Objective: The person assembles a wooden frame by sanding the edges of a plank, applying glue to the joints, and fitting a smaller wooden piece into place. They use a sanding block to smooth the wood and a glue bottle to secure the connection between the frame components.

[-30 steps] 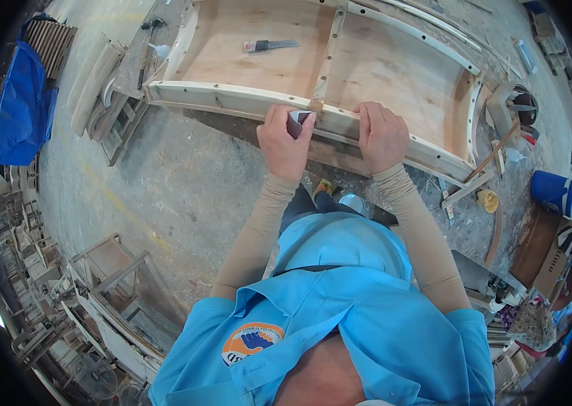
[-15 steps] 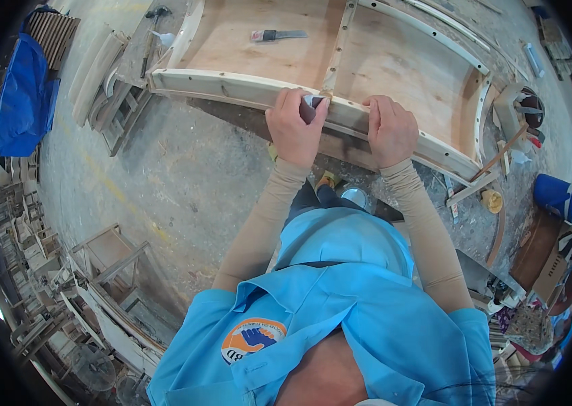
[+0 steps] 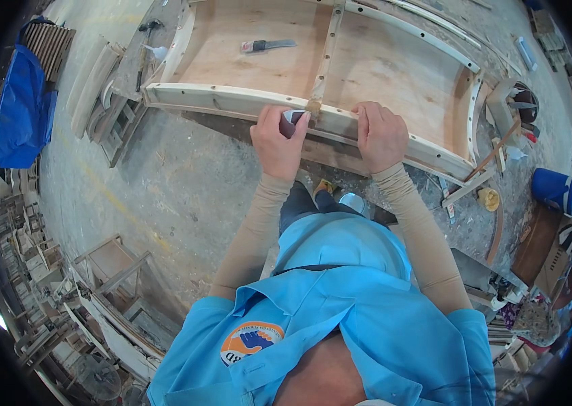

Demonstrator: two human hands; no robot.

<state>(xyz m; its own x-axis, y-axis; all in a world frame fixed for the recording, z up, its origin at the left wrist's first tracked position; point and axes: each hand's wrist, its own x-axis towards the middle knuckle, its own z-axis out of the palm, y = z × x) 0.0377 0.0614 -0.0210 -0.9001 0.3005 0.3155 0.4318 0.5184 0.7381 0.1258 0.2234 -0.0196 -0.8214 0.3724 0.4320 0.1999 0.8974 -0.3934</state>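
Note:
A curved wooden frame [image 3: 232, 95] with pale plywood panels lies in front of me. My left hand [image 3: 277, 145] is closed round a folded piece of sandpaper [image 3: 290, 124], dark brown with a pale back, at the near rail just left of the middle crosspiece [image 3: 327, 57]. The hand partly hides the sandpaper, so I cannot tell how much of it touches the wood. Right of that joint, my right hand [image 3: 382, 137] grips the same rail, fingers bent over its top edge. A flat-bladed scraper [image 3: 269, 45] with a dark handle rests on the left panel.
A hammer [image 3: 142, 61] and stacked curved wood pieces [image 3: 96, 88] are at the left. A blue tarp-like sheet [image 3: 22, 108] hangs farther left. On the right stand an open tub of yellowish paste [image 3: 488, 199] and a blue container [image 3: 555, 191]. A round tin [image 3: 353, 201] sits by my feet.
The whole scene has shifted slightly down and left in view. My left hand with the sandpaper has slid a little left along the rail; my right hand keeps its grip.

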